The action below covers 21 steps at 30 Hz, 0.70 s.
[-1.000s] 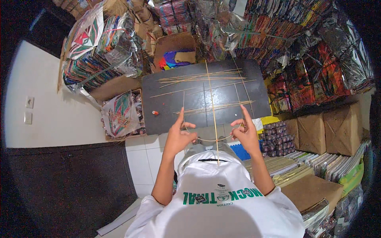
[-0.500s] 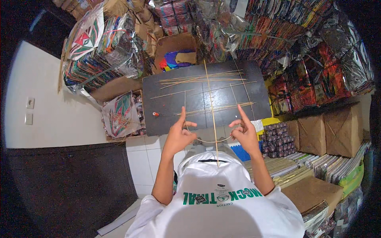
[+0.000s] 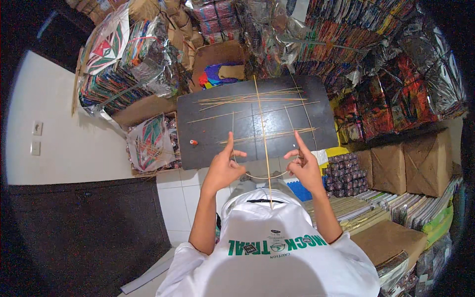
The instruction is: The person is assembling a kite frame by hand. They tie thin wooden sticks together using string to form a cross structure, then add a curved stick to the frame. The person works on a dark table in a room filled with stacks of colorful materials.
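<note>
A thin bamboo stick (image 3: 256,176) is bent into a U, its curve towards my body and its two ends pointing away. My left hand (image 3: 224,169) grips the left side of the bend, with the index finger stretched along it. On the other side, my right hand (image 3: 308,169) holds it the same way. A longer straight stick (image 3: 265,148) crosses the middle of the curve, running from my shirt out over the dark table (image 3: 203,156). How the two sticks are joined, if at all, is too small to tell.
Several loose thin sticks (image 3: 247,99) lie across the table's far part, with more sticks (image 3: 297,132) nearer me. A small orange spool (image 3: 193,142) stands at the left. Beyond are an open carton (image 3: 203,59) and stacked bundles (image 3: 336,44); wrapped brown parcels (image 3: 386,168) sit at the right.
The two free ends of the bent stick have drawn slightly closer together. My hands keep nearly the same place and grip.
</note>
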Available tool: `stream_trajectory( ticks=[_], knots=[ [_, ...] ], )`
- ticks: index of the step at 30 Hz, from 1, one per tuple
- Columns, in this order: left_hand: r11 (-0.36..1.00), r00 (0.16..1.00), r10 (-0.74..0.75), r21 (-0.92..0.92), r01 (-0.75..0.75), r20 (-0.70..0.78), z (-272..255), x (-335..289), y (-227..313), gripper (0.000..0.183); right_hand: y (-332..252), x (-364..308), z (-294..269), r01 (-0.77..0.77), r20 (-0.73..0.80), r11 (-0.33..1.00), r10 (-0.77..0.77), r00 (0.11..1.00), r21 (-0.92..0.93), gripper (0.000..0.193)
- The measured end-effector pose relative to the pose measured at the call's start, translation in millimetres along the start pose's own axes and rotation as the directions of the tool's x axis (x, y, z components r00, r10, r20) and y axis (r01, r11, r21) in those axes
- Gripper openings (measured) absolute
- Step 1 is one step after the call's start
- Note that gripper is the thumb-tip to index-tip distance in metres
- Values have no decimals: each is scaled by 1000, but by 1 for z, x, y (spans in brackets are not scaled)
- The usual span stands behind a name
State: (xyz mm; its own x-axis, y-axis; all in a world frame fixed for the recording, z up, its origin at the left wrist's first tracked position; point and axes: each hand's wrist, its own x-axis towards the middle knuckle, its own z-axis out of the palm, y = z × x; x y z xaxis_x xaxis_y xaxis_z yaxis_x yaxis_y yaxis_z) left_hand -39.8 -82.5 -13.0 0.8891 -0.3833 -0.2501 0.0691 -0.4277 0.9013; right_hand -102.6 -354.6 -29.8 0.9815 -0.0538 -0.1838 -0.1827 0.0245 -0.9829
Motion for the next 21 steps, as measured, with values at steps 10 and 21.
stream_trajectory(
  ticks=[10,21],
  knots=[
    [1000,999,8,23,-9,38,-1,1,2,110,4,-1,-2,40,9,995,-39,999,-87,94],
    [997,999,28,70,-30,35,-1,-1,1,109,2,-4,-1,67,17,985,-65,998,-161,96]
  ],
)
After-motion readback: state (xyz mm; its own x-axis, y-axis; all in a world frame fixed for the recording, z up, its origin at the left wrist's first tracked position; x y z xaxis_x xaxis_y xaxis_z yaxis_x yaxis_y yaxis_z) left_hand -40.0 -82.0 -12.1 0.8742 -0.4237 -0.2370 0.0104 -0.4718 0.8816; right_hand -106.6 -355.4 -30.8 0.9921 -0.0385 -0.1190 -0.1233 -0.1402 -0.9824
